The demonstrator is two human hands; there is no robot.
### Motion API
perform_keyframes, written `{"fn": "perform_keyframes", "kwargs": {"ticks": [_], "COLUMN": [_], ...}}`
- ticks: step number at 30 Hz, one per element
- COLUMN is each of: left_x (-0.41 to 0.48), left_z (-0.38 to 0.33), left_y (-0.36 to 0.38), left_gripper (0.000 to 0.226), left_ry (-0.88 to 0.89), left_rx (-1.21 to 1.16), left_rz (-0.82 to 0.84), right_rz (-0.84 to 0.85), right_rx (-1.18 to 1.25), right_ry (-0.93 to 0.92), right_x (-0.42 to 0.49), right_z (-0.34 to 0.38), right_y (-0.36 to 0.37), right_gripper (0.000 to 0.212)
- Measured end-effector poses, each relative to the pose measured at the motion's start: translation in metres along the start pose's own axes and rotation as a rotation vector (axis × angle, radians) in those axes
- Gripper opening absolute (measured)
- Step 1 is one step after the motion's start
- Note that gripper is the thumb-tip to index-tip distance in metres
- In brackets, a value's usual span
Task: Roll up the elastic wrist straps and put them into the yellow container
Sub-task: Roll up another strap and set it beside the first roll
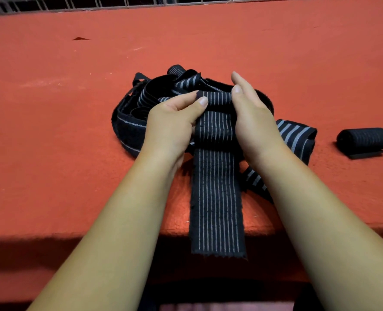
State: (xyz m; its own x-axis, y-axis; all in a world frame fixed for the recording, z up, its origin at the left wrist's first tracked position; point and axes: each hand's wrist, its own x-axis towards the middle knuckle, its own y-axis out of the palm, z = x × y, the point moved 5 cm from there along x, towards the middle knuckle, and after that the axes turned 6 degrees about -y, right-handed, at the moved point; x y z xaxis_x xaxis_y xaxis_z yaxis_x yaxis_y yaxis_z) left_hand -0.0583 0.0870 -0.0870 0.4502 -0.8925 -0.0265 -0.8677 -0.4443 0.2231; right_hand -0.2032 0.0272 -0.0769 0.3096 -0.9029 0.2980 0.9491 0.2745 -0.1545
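A black elastic wrist strap (217, 198) with thin white stripes runs from the table's near edge up to my hands, its far end curled over. My left hand (175, 122) pinches that curled end from the left, thumb on top. My right hand (251, 117) presses against it from the right, fingers straight. Behind my hands lies a tangled pile of more black striped straps (132, 113). One strap, rolled into a tight cylinder (363, 140), lies on the table at the right. No yellow container is in view.
The table is covered in red-orange felt (62, 153); its near edge (74, 234) drops into shadow. A loose striped strap (298, 138) lies just right of my right wrist. A metal grid fence (74, 3) runs along the far edge.
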Motion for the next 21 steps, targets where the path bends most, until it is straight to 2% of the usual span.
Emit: {"fn": "perform_keyframes", "kwargs": {"ticks": [3, 5, 11, 13, 17, 21], "left_x": [0.0025, 0.0041, 0.0064, 0.0047, 0.0049, 0.0077], "left_z": [0.0006, 0.0006, -0.0036, -0.0052, -0.0063, -0.0039], "left_y": [-0.0004, -0.0010, -0.0048, -0.0041, -0.0039, -0.0074], "left_gripper": [0.028, 0.027, 0.031, 0.035, 0.036, 0.028], "left_ry": [0.014, 0.023, 0.094, 0.111, 0.116, 0.121], "left_rx": [-0.031, -0.042, 0.051, 0.069, 0.097, 0.150], "left_rz": [-0.023, -0.026, -0.025, -0.007, 0.005, -0.051], "right_rz": [-0.023, 0.000, 0.030, 0.028, -0.020, -0.094], "right_rx": [0.108, 0.081, -0.038, 0.023, 0.229, 0.282], "right_ry": [0.125, 0.171, 0.111, 0.133, 0.154, 0.138], "right_x": [0.0014, 0.0013, 0.0036, 0.0043, 0.0015, 0.0030], "right_z": [-0.0105, -0.0107, -0.0084, -0.0104, -0.0120, -0.0108], "right_y": [0.0024, 0.0029, 0.0027, 0.0036, 0.0045, 0.0021], "right_gripper": [0.043, 0.048, 0.048, 0.048, 0.035, 0.027]}}
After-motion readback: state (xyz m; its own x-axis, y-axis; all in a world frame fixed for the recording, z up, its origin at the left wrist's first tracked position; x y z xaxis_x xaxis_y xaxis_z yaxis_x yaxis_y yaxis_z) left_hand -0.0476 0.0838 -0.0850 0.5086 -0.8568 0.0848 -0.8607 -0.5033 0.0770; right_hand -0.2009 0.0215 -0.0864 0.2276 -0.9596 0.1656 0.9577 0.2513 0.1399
